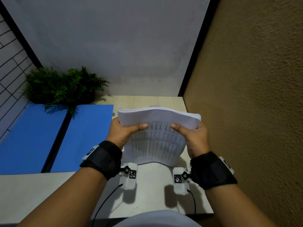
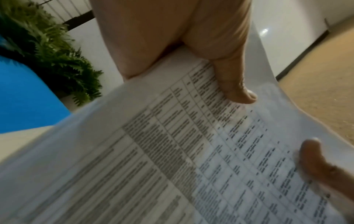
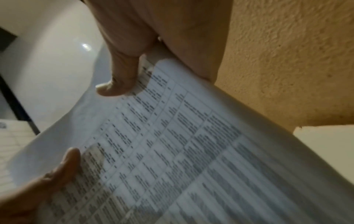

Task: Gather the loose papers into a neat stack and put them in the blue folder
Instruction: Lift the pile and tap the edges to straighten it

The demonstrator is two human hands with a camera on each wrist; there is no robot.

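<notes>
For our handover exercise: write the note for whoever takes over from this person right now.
Left hand: grips the paper stack's left edge, thumb on top.
Right hand: grips the right edge likewise.
Stack: held upright, bottom edge at the desk, bowed.
Folder: open flat on the left, nothing in it, beside a plant.
Done: papers gathered.
Left: square the edges, lay the stack in the folder.

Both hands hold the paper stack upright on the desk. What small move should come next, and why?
Probably carry the stack of papers left and lay it in the blue folder. The left hand and right hand grip its sides, its edges look roughly even, and the folder lies open beside it.
</notes>
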